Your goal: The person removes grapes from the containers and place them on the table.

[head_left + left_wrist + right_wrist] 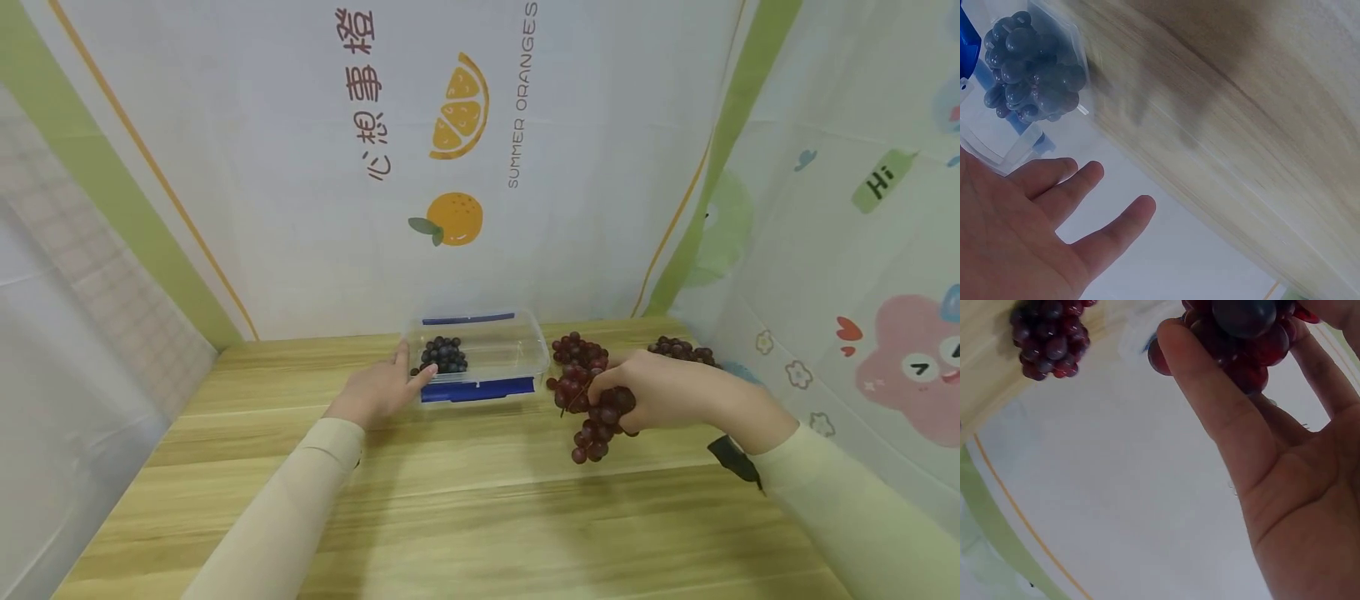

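A clear plastic container (546,357) with blue latches stands near the table's back edge. Dark blue-black grapes (444,357) lie in its left end, also seen as a cluster of dark grapes (1029,69) in the left wrist view. My left hand (375,392) rests at the container's left end, its fingers extended and holding nothing. Right of the container, my right hand (667,387) grips a bunch of red grapes (600,425) from above. In the right wrist view, fingers and thumb close around these red grapes (1247,369).
Another bunch of red grapes (684,350) lies farther right, partly behind the right hand. The wooden table (465,500) meets a printed white cloth (300,208) hanging along its back. A patterned cloth (810,333) hangs on the right side.
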`<state>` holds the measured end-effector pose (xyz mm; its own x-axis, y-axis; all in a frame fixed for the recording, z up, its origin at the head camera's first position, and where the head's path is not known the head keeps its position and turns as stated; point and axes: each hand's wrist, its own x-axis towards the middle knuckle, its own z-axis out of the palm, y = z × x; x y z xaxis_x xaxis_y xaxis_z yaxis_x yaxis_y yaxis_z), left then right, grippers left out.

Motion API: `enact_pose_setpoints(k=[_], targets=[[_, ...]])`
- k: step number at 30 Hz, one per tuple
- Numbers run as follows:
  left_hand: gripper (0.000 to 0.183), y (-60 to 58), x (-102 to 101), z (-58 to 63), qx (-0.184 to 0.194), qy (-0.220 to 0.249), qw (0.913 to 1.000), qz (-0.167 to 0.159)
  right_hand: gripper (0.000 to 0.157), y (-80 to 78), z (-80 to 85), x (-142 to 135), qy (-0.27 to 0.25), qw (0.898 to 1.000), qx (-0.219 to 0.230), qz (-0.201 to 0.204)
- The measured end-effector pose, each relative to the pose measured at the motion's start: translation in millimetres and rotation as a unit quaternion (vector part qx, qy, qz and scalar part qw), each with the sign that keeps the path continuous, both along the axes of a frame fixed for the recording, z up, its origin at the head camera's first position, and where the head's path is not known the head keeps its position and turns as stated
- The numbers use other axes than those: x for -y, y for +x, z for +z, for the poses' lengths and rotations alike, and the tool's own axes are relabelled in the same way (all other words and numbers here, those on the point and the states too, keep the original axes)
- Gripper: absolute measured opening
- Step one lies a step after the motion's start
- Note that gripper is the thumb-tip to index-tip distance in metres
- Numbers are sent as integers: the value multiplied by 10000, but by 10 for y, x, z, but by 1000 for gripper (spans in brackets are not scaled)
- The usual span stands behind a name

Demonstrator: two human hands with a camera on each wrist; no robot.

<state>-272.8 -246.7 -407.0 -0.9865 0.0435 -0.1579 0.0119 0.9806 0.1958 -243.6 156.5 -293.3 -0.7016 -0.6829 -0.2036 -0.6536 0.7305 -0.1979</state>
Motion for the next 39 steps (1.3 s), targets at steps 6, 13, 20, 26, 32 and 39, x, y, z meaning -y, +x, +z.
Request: enact_pose_setpoints(k=[6,13,20,26,32,39], targets=[[111,-3,-1,-6,0,-5,10000,6,42,7,-158,-72,-164,9995,272,78],[112,-41,17,-41,-32,-38,10000,-7,42,16,-315,-135,-224,9986,414,248],[104,-34,19,-20,9,21,10000,-1,42,-1,-461,-197,-272,9980,271,495],[101,-33,19,-21,-43,-1,10000,-40,42,3,-582,-210,-320,9970,552,446],[113,-35,25,-30,-40,-36,10000,-41,44,16,-707,-224,-329,9961,746,346],[115,-40,25,-44,-35,-25,10000,-30,45,36,-840,-281,-426,9965,520,506]])
